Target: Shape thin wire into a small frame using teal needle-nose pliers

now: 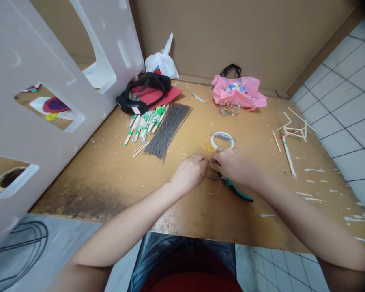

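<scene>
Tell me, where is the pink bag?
In the head view, the pink bag lies at the table's far side, right of centre, against the cardboard wall.

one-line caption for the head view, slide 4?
Both hands, left and right, work thin wire beside green-handled pliers on a worn wooden table, near a wire coil.

A brown wooden table [115, 178] is seen, marked with white paint spots and a dark stain near its front edge. Plain brown cardboard walls [246, 36] are set up behind it. A big white plastic panel [33, 48] with cut-out holes is leaned at the left. The floor [346, 93] is covered with pale square tiles. Everything is lit evenly.
</scene>
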The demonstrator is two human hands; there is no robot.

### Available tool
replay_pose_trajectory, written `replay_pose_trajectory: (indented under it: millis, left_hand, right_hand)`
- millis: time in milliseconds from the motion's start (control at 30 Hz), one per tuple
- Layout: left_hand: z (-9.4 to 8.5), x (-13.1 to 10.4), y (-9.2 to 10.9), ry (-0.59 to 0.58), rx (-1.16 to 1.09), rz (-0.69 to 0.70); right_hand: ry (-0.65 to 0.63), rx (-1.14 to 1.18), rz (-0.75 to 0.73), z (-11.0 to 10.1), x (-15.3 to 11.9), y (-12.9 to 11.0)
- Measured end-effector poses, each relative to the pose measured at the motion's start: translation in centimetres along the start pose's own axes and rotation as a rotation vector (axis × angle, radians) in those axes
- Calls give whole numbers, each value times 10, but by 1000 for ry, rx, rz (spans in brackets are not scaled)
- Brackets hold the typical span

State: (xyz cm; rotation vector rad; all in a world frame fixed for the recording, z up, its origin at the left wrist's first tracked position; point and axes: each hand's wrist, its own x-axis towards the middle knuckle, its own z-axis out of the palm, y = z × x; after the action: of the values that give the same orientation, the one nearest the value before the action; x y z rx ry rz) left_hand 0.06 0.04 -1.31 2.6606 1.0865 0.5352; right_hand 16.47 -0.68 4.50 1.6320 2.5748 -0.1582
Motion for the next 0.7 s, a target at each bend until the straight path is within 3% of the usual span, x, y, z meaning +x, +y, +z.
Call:
replay_pose_trajectory:
  millis: [300,467,567,700]
  left_hand:
    - [2,-1,0,-11,44,28]
    - [2,-1,-1,-60,36,44]
    - [-2,0,0,-81,-67,28]
    - [-6,3,1,-49,-339,-9]
  right_hand:
    - [-1,-70,22,5,-9,-15]
    - [15,43,48,14,-15,-10]
    - [69,228,58,20,-20,-3]
    - [69,798,175,33,-27,7]
